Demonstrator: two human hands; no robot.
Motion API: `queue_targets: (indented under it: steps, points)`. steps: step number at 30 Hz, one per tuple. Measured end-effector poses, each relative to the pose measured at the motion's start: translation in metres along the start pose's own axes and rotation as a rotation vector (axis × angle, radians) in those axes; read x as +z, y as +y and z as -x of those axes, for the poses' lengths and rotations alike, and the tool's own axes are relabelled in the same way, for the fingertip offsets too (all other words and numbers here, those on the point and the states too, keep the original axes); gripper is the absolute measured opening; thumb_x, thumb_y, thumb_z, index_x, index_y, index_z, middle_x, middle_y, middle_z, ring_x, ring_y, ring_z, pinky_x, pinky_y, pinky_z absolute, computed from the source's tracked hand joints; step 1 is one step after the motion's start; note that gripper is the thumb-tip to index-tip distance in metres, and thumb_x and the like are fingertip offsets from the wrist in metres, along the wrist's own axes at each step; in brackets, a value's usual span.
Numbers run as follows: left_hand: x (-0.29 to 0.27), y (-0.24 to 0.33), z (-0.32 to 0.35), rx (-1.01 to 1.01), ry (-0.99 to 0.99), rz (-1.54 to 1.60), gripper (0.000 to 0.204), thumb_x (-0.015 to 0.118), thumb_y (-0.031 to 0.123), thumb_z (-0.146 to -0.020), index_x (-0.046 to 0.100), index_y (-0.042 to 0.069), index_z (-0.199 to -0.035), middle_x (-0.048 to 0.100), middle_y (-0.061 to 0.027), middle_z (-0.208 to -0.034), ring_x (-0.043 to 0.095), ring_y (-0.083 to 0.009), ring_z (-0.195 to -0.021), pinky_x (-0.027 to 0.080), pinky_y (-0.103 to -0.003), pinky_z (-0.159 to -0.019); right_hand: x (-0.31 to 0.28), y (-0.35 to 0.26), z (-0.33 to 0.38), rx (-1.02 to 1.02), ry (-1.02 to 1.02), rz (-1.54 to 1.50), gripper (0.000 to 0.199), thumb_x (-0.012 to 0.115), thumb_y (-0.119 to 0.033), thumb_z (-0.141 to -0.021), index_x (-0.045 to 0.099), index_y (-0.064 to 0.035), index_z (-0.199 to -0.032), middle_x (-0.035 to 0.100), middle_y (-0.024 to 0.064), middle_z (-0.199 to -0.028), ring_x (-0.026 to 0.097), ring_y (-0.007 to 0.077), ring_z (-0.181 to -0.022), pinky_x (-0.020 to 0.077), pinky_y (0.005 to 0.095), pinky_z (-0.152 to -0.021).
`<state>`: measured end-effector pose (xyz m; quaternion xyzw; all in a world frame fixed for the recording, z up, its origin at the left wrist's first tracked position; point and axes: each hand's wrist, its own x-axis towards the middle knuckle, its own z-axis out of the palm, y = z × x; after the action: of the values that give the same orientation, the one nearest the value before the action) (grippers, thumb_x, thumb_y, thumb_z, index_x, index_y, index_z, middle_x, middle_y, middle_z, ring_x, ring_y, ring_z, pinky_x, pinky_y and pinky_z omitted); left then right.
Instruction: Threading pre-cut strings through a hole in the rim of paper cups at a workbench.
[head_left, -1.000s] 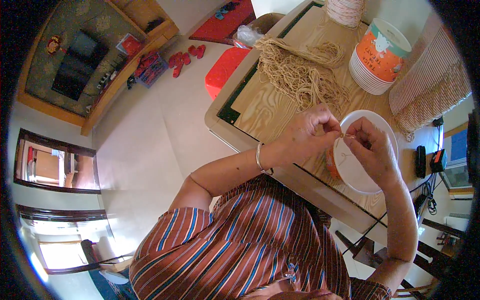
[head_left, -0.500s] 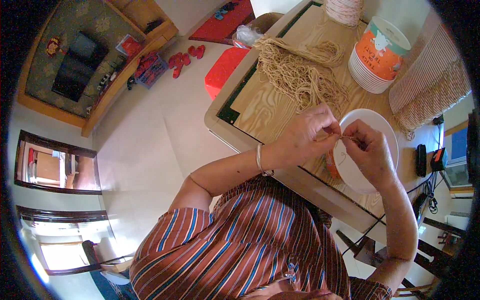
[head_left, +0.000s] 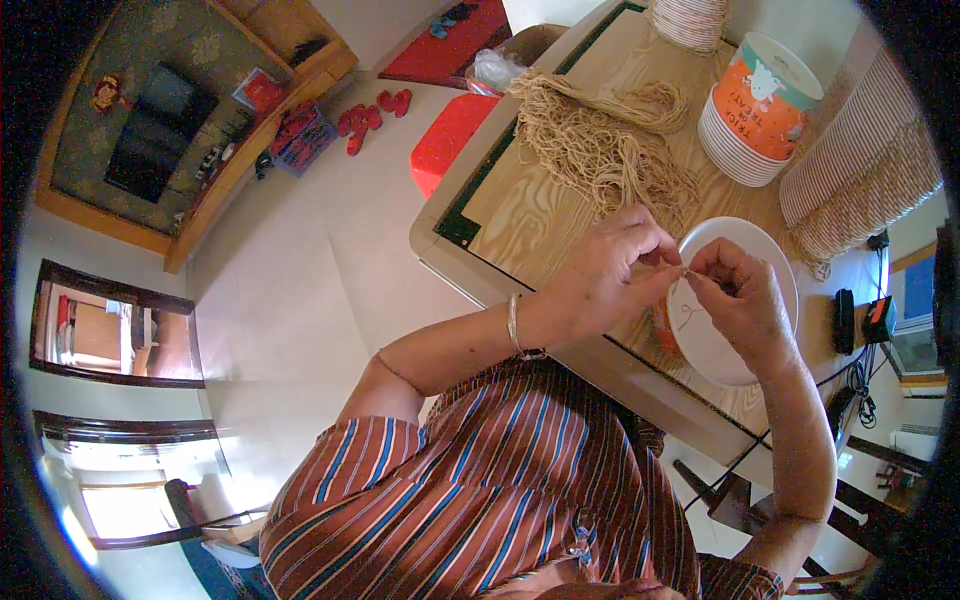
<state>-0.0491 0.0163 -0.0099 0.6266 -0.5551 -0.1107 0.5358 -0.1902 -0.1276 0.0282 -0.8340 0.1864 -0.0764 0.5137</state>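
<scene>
At a wood-grained table seen from above, my two hands meet over the near side of a round tub, white within and orange on the outside. My left hand comes in from the left, a silvery bracelet at its wrist, with thumb and forefinger pressed together at the tips. My right hand faces it, thumb and forefinger likewise closed, the other fingers curled toward the palm. Between these two pinches, whose tips nearly touch, is a tiny bit of pale tan strand, mostly hidden by my fingertips. Just below it, a thin curl shows against the tub's white inside; I cannot tell whether it belongs to the same piece. Beyond my left hand lies a loose, tangled heap of tan cord. To its right stands a stack of paper tubs, orange and green with white rims, and further right are tall striped stacks. A red stool stands beside the table's left edge. My brown shirt, striped in blue and white, fills the lower middle.
</scene>
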Motion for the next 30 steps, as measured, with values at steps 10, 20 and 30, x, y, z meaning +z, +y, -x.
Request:
queue_targets:
  steps: [10,20,30]
  points:
    - [0.001,0.000,0.000,0.007,-0.044,-0.040,0.012,0.068,0.009,-0.082,0.063,0.003,-0.091,0.056,-0.0090,-0.084,0.061,-0.0228,-0.082,0.049,-0.033,-0.074,0.003,0.001,0.001,-0.002,0.006,-0.023,0.007,0.063,-0.006,-0.087,0.062,-0.0007,-0.092,0.064,0.0023,-0.076,0.057,0.0061,-0.069,0.0467,0.0231,-0.061]
    - [0.003,-0.015,-0.004,-0.108,-0.081,0.256,0.009,0.068,0.005,-0.080,0.063,0.001,-0.086,0.058,-0.0038,-0.085,0.060,-0.0114,-0.078,0.051,-0.027,-0.070,0.004,0.000,0.000,0.001,0.019,-0.056,0.008,0.062,-0.008,-0.089,0.062,-0.0008,-0.093,0.063,0.0019,-0.077,0.056,0.0060,-0.069,0.0460,0.0239,-0.061]
    - [0.003,-0.026,-0.001,-0.347,-0.164,0.518,0.007,0.064,0.011,-0.089,0.063,0.006,-0.093,0.062,0.0020,-0.088,0.057,-0.0061,-0.083,0.048,-0.023,-0.075,0.006,0.002,0.008,-0.081,0.171,0.064,0.005,0.061,-0.007,-0.089,0.058,-0.0040,-0.091,0.056,0.0050,-0.068,0.050,0.0085,-0.058,0.0416,0.0257,-0.053]
